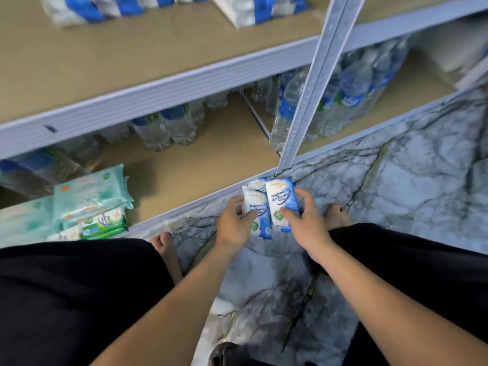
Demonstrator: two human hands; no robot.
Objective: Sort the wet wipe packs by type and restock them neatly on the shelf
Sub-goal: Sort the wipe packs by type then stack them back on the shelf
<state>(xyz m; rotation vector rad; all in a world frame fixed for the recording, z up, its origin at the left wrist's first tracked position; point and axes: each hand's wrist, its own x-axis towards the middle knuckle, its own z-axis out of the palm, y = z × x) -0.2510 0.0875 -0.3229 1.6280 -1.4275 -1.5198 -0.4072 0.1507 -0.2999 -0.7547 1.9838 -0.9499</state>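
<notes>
Low over the marble floor, both hands hold small blue-and-white antibacterial wipe packs side by side. My left hand (233,224) grips the left pack (254,204). My right hand (307,220) grips the right pack (280,199). A third pack (257,184) of the same kind peeks out behind them. On the bottom shelf board (198,165) at the left lies a stack of mint-green wipe packs (89,196), with green-and-white packs (103,225) underneath.
A grey metal shelf upright (309,96) stands just behind the packs. Water bottles (330,101) fill the back of the bottom shelf. The upper shelf carries blue-and-white packs (253,11). My bare feet and dark-clad knees flank the hands.
</notes>
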